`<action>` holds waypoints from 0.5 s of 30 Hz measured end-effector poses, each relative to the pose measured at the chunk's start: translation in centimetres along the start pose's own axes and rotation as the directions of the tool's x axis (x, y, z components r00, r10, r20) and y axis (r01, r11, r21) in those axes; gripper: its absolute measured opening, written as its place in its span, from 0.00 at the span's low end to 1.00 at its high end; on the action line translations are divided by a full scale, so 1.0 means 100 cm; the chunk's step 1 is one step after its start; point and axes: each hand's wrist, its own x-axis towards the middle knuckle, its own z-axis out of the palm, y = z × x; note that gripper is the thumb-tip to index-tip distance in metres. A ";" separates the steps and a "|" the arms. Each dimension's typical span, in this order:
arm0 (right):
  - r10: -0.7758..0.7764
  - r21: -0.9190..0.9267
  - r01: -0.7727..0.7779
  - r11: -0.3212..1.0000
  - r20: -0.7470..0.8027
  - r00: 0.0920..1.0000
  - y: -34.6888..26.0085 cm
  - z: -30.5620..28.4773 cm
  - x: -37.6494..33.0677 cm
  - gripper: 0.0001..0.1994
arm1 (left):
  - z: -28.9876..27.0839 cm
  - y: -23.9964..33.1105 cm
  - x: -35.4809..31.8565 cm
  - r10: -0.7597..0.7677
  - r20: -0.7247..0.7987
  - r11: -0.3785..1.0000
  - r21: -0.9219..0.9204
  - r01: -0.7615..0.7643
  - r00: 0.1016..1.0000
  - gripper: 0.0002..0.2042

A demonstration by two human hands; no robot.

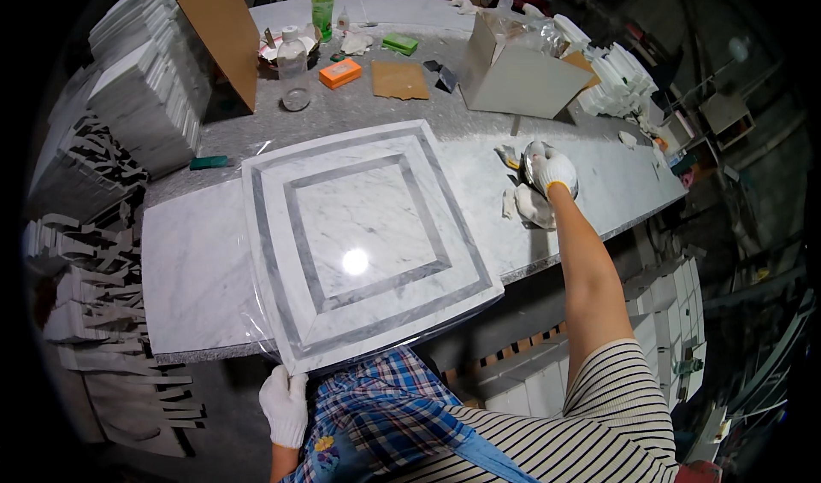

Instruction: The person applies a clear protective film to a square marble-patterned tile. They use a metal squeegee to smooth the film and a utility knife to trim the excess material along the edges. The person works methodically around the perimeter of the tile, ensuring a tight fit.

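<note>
A square white marble panel [368, 209] with two grey inlaid frames lies tilted on the bench, over clear plastic film. Its near left corner is pinched by my left hand [284, 408], in a white knit glove. My right arm stretches far to the right, where my gloved right hand [556, 171] closes on a dark, rounded thing with a pale rim. The glove covers most of that thing, so its kind is hidden. Just beside it lie a crumpled white cloth or glove [534, 207] and a small yellow-and-dark item [508, 156].
Behind the panel are a clear bottle [293, 68], a green bottle [322, 11], an orange box [340, 73], a green block [399, 44] and brown sandpaper-like sheet [399, 81]. A cardboard carton [522, 68] stands back right. Stacked marble pieces [150, 98] rise at left.
</note>
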 end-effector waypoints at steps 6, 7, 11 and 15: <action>0.005 -0.063 -0.005 0.998 0.004 1.000 -0.003 -0.018 -0.006 0.24 | 0.000 0.001 0.001 -0.002 0.000 0.999 -0.050 0.002 1.000 0.13; -0.059 -0.070 0.060 0.996 0.018 0.998 0.010 -0.018 -0.002 0.24 | 0.000 0.000 0.000 -0.018 0.002 0.998 -0.062 0.018 1.000 0.13; -0.142 -0.179 0.167 0.969 0.148 0.979 0.047 -0.041 0.008 0.25 | 0.004 -0.004 0.002 -0.014 -0.002 0.997 -0.078 0.013 1.000 0.13; -0.094 -0.294 0.195 0.936 0.324 0.941 0.056 -0.051 -0.004 0.25 | 0.001 0.006 0.002 0.011 -0.014 0.996 -0.084 -0.012 1.000 0.12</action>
